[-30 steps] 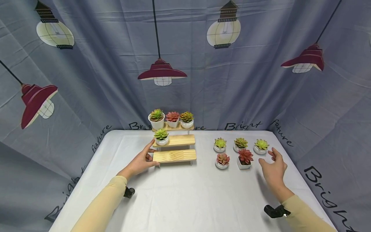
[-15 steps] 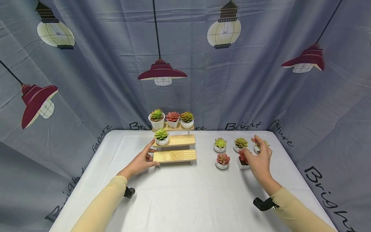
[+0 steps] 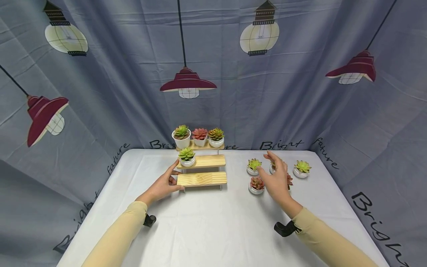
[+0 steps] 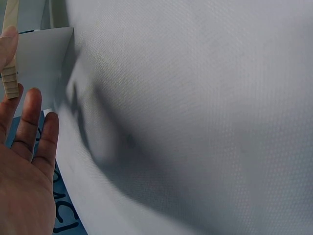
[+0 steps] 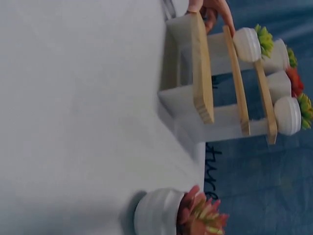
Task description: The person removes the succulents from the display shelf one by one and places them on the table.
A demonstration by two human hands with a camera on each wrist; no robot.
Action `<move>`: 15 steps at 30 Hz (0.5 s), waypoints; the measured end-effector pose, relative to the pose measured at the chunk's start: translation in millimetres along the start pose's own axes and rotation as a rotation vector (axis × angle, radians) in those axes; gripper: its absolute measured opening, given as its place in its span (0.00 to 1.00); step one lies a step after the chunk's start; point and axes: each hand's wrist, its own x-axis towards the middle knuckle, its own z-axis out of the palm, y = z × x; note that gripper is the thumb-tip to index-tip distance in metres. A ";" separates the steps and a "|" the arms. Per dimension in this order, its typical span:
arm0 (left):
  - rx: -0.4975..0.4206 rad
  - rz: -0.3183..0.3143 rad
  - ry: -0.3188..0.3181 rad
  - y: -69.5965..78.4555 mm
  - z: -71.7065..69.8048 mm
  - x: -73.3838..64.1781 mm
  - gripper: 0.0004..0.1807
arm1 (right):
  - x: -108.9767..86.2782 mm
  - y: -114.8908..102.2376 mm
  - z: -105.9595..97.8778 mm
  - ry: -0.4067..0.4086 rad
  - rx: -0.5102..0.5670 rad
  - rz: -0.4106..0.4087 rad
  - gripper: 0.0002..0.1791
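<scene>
My left hand [image 3: 163, 186] holds the left end of a three-tier wooden plant stand [image 3: 201, 179], thumb on the lowest board and forefinger up at the middle one. A potted green succulent [image 3: 187, 155] sits at the left of the middle board. Over the loose pots on the right hovers my right hand [image 3: 277, 185], thumb and forefinger spread with nothing between them. Nearest its thumb is a pinkish succulent in a round white pot [image 3: 257, 184], also low in the right wrist view. Behind the hand, a red succulent [image 3: 289, 180] and a darker green one [image 3: 272, 167] are partly hidden.
Three potted succulents line the top board, with a red one [image 3: 199, 135] in the middle. Light green succulents stand left [image 3: 254, 165] and right [image 3: 302, 167] in the back row of loose pots. A grey printed curtain [image 3: 230, 111] hangs behind the white table [image 3: 213, 226].
My right hand has moved left from beyond the right side of the loose pots to over the pinkish succulent's side. My left hand keeps its place on the stand.
</scene>
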 end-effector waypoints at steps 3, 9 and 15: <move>0.000 0.004 0.000 -1.0 0.0 0.4 0.62 | 1.1 -4.9 10.0 -0.013 0.012 -0.017 0.38; 0.004 -0.003 -0.003 0.2 -0.4 0.4 0.62 | 0.9 -14.3 30.5 -0.056 0.015 -0.012 0.38; 0.011 -0.001 -0.002 1.9 -0.8 -0.5 0.61 | -1.6 -23.4 51.5 -0.110 0.021 -0.035 0.39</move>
